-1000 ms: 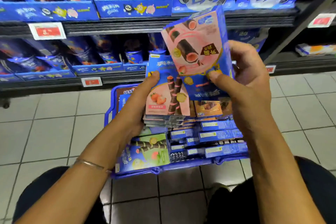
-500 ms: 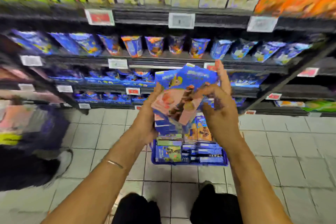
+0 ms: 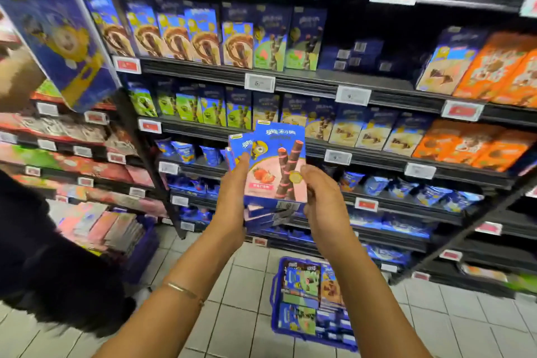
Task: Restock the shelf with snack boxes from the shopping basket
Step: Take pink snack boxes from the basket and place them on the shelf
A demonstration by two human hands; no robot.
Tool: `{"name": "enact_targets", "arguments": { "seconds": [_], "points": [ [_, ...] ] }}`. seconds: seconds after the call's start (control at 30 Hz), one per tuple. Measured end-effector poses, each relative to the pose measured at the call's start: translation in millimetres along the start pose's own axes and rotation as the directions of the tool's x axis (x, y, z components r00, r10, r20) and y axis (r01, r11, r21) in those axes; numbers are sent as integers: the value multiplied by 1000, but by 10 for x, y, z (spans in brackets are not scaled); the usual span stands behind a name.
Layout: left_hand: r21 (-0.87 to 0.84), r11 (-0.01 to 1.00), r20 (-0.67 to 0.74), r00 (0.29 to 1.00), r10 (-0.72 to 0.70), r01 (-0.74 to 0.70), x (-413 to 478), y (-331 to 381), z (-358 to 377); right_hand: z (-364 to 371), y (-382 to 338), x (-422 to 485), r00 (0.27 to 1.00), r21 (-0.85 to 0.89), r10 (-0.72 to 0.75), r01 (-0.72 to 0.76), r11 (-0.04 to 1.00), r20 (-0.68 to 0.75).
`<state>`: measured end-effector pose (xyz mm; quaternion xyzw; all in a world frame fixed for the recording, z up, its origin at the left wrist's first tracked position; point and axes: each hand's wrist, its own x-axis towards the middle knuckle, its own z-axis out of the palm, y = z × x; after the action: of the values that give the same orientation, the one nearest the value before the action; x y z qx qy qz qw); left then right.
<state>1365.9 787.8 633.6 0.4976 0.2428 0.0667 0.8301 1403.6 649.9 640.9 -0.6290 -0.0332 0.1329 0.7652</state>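
Mid-frame before the shelf [image 3: 308, 83], the left hand [image 3: 232, 200] and right hand [image 3: 325, 200] both grip a fanned stack of boxes [image 3: 276, 171], the basket [image 3: 274, 293] on the floor at lower centre.

Between our left hand [image 3: 232, 206] and right hand [image 3: 322, 206], the snack boxes [image 3: 274, 171] are blue on top and pink below, with red strawberries and brown sticks ringed in pink stripes. Below our right hand the basket [image 3: 273, 299] is blue, and the floor [image 3: 241, 285] is pale tile with dark grout. Above our hands the shelf [image 3: 319, 83] is black, with green-panelled boxes [image 3: 270, 55]. Up to the right are orange boxes [image 3: 499, 67].
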Motion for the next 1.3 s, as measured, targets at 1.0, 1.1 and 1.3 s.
{"name": "enact_targets", "arguments": {
  "seconds": [1.0,1.1,1.3],
  "points": [
    [23,771,-96,766,636,-637,1591,3009,-925,2394,-1960,2574,789,-34,-330,405,914,517],
    [22,734,-137,725,675,-679,1908,3417,-1147,2780,-2247,3025,766,-55,-434,518,853,474],
    [-169,772,72,773,630,-613,2559,3993,-1636,3640,-2551,3956,808,-239,-535,586,774,248]
  ]
}}
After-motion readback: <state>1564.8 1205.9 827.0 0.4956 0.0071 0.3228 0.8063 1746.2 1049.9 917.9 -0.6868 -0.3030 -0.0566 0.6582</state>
